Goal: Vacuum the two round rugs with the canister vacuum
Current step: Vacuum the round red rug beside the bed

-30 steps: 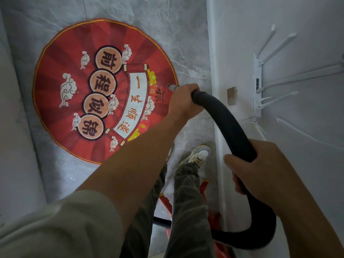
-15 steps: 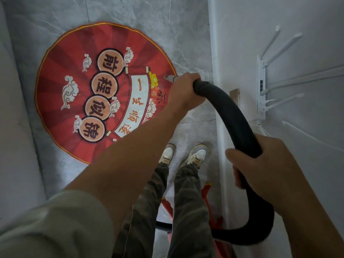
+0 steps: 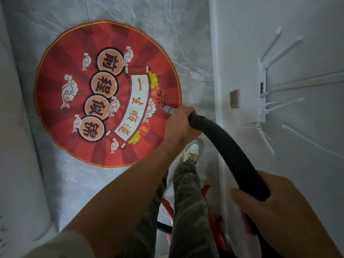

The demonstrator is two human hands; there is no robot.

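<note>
A round red rug with printed characters and a white scroll lies on the grey marble floor. My left hand grips the front end of the black vacuum hose. The pale nozzle tip pokes out past my fingers and sits over the rug's right edge. My right hand grips the hose farther back, low at the right. The red vacuum canister shows partly behind my legs. Only one rug is in view.
A white wall runs close along the right, with a white router and its antennas, loose white cables and a small tan socket plate. A pale surface borders the left. My shoe stands beside the baseboard.
The nozzle end in my left hand swung forward along the rug's right side, then came back toward me to the rug's right edge. My right hand kept its grip.
</note>
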